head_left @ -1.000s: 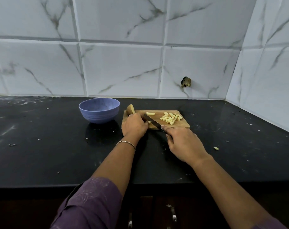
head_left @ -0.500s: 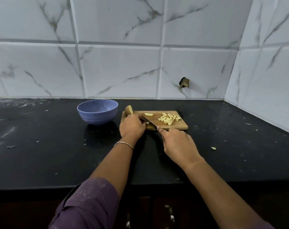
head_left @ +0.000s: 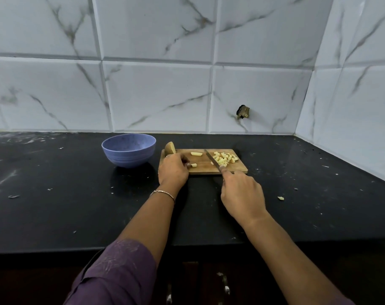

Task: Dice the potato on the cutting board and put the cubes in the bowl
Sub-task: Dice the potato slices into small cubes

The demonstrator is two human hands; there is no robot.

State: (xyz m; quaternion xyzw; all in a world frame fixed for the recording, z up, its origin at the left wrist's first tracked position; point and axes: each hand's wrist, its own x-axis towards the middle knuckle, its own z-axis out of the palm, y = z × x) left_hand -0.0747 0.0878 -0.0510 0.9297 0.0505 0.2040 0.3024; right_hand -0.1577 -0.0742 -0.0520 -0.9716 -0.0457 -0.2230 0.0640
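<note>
Standing just left of the cutting board (head_left: 240,168), the blue bowl (head_left: 128,150) is apart from the potato cubes (head_left: 225,159) heaped at the board's right end. Left hand (head_left: 173,170) fingers pinch a potato strip (head_left: 193,165); right hand (head_left: 242,194) fingers wrap the knife (head_left: 212,160), blade across the board beside the heap. Potato half (head_left: 170,148) at far left corner, one stray bit (head_left: 280,198) on the surface (head_left: 77,205).
</note>
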